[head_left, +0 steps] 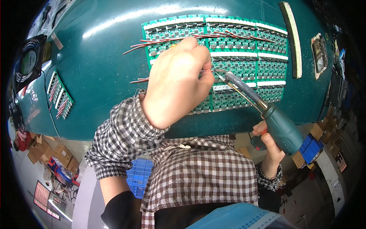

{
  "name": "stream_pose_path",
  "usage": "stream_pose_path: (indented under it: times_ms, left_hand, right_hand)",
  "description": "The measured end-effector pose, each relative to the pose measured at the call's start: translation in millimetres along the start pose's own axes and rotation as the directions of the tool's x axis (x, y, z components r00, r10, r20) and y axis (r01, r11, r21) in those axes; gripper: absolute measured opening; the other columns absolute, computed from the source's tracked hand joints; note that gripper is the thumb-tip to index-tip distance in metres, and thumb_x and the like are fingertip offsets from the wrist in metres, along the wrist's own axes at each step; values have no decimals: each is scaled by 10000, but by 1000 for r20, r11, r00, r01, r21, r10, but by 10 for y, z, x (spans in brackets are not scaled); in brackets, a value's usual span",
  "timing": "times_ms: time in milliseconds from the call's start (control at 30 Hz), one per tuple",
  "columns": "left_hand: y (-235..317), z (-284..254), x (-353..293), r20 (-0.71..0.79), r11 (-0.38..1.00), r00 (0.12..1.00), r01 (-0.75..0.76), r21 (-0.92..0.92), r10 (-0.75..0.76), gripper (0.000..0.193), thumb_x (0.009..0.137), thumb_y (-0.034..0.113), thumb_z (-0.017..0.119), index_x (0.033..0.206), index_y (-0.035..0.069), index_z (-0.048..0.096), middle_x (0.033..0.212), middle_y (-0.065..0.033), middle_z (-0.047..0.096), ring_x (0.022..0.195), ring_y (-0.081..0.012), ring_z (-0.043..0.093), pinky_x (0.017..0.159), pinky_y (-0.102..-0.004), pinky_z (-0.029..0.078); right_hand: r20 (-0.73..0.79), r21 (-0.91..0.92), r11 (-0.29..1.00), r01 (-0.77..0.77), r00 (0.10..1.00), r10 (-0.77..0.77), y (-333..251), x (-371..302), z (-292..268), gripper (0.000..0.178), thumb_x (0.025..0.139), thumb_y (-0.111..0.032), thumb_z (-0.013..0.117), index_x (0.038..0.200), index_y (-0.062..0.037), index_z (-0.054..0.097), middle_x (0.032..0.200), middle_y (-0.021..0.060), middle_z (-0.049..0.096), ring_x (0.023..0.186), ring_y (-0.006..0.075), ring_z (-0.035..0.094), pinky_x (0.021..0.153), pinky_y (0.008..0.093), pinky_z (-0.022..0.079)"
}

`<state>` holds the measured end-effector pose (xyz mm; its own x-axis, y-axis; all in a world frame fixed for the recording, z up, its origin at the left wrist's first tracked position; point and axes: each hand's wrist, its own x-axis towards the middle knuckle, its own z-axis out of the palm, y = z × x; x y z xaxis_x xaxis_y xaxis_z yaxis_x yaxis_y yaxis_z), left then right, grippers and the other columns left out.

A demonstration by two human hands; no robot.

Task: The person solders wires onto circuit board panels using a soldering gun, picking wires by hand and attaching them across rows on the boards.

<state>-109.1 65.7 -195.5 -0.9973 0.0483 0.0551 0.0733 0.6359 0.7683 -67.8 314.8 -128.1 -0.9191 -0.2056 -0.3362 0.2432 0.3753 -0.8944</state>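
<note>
Several green circuit boards [234,68] lie joined in rows on the table, with white strips and small dark parts on them. My left hand [177,82] is over their left half, thumb and forefinger closed in a pinch on a thin wire, mostly hidden by the fingers. My right hand [272,147] grips a green soldering gun [282,128] from below. Its metal tip and thin feed tube reach the boards just right of my left fingertips. Red, black and white wires [167,40] lie across the upper rows; more wire ends [140,80] poke out left of my left hand.
A smaller board piece with wires [60,95] lies on the green table [103,61] at left, near a black fan [28,61]. A long pale bar [292,40] and a shallow worn tray [319,55] are at right. A blue crate [139,176] stands below.
</note>
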Motion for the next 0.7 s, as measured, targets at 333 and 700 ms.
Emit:
stream_pose_path:
  times_ms: [333, 700]
  left_hand:
    - [-10, 1, -1, -20, 1000, 999, -28, -5, 28, 127, 610, -12, 638, 659, 24, 527, 672, -119, 496, 649, -306, 546, 563, -390, 438]
    - [-17, 9, 3, -31, 999, 999, -41, -2, 41, 128, 614, -12, 638, 662, 25, 526, 680, -121, 493, 649, -308, 544, 559, -391, 436]
  right_hand:
    - [14, -33, 999, 7, 1000, -6, 1, -4, -21, 488, 790, -254, 669, 1054, 136, 539, 752, 124, 594, 665, 223, 603, 710, 363, 498]
    - [-49, 15, 1000, -3, 999, 3, -8, -12, -14, 539, 788, -262, 679, 1080, 159, 509, 755, 123, 587, 669, 221, 596, 652, 334, 494]
